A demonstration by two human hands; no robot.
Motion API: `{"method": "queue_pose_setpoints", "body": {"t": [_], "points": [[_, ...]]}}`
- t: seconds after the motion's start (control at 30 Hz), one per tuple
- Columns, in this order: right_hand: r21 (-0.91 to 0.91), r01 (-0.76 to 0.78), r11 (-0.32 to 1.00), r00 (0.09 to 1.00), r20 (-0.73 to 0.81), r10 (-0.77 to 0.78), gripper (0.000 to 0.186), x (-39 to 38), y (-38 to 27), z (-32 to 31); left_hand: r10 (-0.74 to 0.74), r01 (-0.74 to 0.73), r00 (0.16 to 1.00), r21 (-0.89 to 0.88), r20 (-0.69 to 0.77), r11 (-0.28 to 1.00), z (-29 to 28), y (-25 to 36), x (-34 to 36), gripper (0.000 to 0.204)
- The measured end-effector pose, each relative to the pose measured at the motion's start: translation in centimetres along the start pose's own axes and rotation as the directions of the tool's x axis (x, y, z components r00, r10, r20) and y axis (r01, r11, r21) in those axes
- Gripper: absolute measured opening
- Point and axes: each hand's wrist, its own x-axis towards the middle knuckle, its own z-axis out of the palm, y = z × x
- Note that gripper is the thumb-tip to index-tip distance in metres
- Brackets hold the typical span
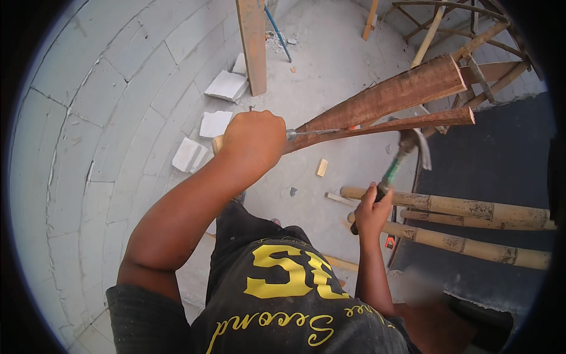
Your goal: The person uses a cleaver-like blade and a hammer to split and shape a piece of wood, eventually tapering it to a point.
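Note:
My left hand [254, 137] is closed in a fist around a thin metal tool [291, 134]. Its slim shaft points right along the boards, and a pale, rounded wooden end shows at the fist's other side; its exact kind is hidden. Two reddish-brown boards [389, 94] with rough faces and pale cut ends spread apart to the upper right, their narrow ends near my left fist. Lower right, my right hand [372, 212] grips the dark handle of a claw hammer [413, 144]. Green wrapping covers part of that handle. The hammer head is slightly blurred, just below the lower board.
Several bamboo poles [471, 206] lie at right across a dark panel [489, 159]. A pale block wall [118, 76] curves up the left, with broken white blocks [227, 87] at its foot. An upright plank [252, 47] stands beyond. Wood scraps [322, 167] dot the concrete floor.

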Motion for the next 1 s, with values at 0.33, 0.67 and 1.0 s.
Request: {"method": "queue_pose_setpoints", "body": {"t": [0.33, 0.67, 1.0], "points": [[0.59, -0.116, 0.799, 0.96, -0.139, 0.241, 0.02, 5.0, -8.3, -7.1, -0.065, 0.066, 0.998, -0.038, 0.021, 0.997, 1.2, -0.8, -0.1, 0.013], [0.403, -0.354, 0.844, 0.935, 0.191, 0.3, 0.021, 3.3, -7.0, -4.0, -0.107, 0.113, 0.992, -0.077, 0.073, 0.991, 3.1, -1.0, 0.0, 0.013], [-0.083, -0.16, 0.984, 0.915, 0.362, 0.179, 0.021, 0.6, 0.4, 1.3, -0.039, 0.046, 0.995, -0.082, 0.091, 0.996, 4.0, -0.2, -0.4, 0.01]]}}
